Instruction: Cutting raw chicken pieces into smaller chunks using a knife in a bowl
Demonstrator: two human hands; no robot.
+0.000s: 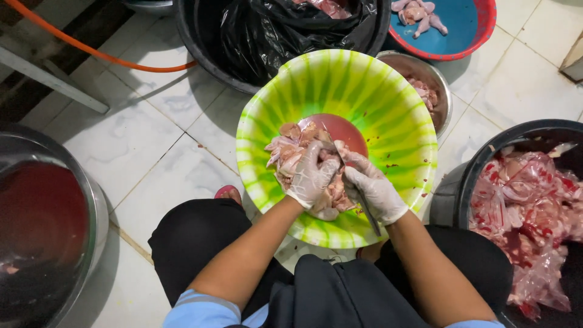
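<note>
While gripped, knife (364, 209) pointing down-right.

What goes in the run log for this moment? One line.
left hand: grips meat | right hand: holds knife | over green bowl

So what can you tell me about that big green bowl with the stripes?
The green bowl is wide, round and looks like shiny plastic, with light and dark green stripes fanning out from a reddish-pink bottom. It sits on the white tiled floor, tipped a little toward the person's knees. A pile of pale raw meat pieces lies inside, with small red specks on the wall. The gloved left hand grips the meat, and the gloved right hand holds a knife over it.
</note>
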